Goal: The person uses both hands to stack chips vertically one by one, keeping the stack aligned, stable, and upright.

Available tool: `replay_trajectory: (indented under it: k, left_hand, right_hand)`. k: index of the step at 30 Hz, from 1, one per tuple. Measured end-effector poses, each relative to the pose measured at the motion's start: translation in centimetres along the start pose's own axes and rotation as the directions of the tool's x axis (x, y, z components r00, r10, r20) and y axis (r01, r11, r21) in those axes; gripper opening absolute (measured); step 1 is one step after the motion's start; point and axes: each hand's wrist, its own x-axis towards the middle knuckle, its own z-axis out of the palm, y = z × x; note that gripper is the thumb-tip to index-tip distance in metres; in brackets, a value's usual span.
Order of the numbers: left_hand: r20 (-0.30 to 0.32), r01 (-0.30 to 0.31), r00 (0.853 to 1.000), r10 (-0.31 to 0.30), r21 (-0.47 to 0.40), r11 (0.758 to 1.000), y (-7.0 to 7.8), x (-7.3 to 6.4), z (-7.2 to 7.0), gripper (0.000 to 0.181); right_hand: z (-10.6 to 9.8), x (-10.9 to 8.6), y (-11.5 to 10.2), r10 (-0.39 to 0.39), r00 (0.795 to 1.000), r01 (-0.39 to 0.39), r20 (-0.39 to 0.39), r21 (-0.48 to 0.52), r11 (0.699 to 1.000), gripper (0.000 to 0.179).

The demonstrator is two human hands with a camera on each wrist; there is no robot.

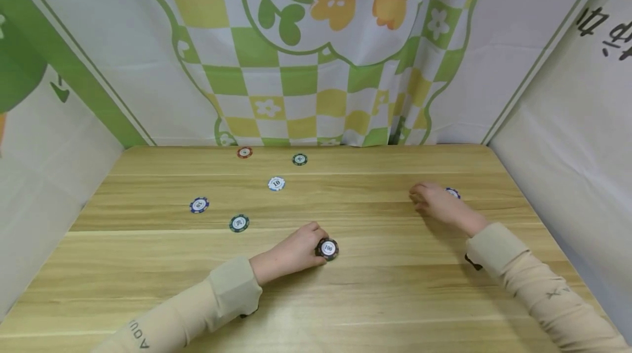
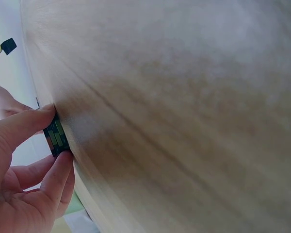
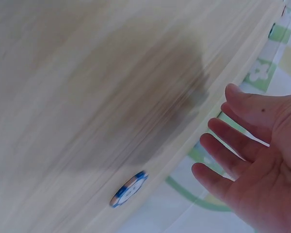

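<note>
The L hand (image 1: 296, 250) had a tight pinch on a small pile of black chips (image 1: 328, 248), w/ the thumb on one side and fingers on the other. The top chip faced up and said 100. The pile was nr the mid of the wood table (image 1: 385, 303), but can't tell if it sat on the wood or just over it. From the L wrist view, the pile's side showed a few chips thick, w/ green bits on the rim.

The R hand (image 1: 439, 202) was loose, its fingers apart and a bit bent, held up over the table on the R side. A blue chip (image 1: 452, 192) lay flat just past that hand, which hid part of it in the head view.

More chips lay flat on the L half, all well apart: a red chip (image 1: 244, 152) by the back edge, a back green chip (image 1: 299, 159) to its R, a white and blue chip (image 1: 276, 183) w/ a 10, a dark blue chip (image 1: 199, 205) farthest L, also w/ a 10, and a front green chip (image 1: 239, 223) btwn that one and the L hand.

Behind the table hung a checked cloth (image 1: 276, 87) w/ orange flowers. Both arms had tan sleeves (image 1: 192, 309) w/ dark letters.
</note>
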Motion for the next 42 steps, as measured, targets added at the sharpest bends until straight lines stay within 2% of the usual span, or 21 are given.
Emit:
replay_trajectory:
  k: [11,18,27,33,42]
  left_hand:
    - [-0.003,-0.004,1.0,0.004,-0.009,1.0,0.0,0.0,0.0,0.036]
    - [-0.001,-0.002,1.0,0.002,-0.01,1.0,0.0,0.0,0.0,0.037]
    - [-0.001,0.011,1.0,-0.011,-0.014,1.0,0.0,0.0,0.0,0.037]
    - [0.0,0.019,1.0,-0.019,-0.013,1.0,0.0,0.0,0.0,0.037]
    - [-0.005,0.009,1.0,-0.009,-0.019,1.0,0.0,-0.1,0.1,0.037]
  right_hand:
    - [-0.4,-0.2,2.2,0.091,0.995,-0.091,0.041,0.012,0.996,0.03]
    - [-0.7,-0.5,3.6,0.164,0.984,-0.166,0.069,0.02,0.986,0.032]
    - [-1.0,-1.1,4.8,0.204,0.976,-0.207,0.078,0.02,0.978,0.036]
    - [-1.1,-1.5,5.3,0.238,0.967,-0.243,0.089,0.044,0.969,0.034]
    - [-1.1,-1.7,5.4,0.282,0.955,-0.284,0.09,0.009,0.959,0.035]
